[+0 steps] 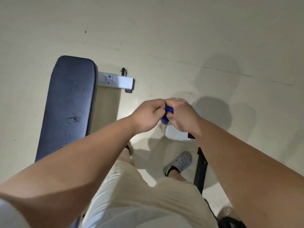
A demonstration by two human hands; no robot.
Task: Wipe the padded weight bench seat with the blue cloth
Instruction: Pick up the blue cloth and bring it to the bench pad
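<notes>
Forearms extend forward; left hand [148,115] and right hand [181,116] meet, fingers of both pinched on bunched blue cloth [167,113] between them. Padded bench seat [70,102] lies left of fingers, untouched, surface scuffed. Pale floor [181,38] beneath

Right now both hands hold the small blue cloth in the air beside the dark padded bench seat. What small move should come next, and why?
Probably carry the bunched blue cloth left and down onto the dark padded bench seat. Left hand and right hand grip it over the pale floor, apart from the seat, whose surface shows marks.
</notes>
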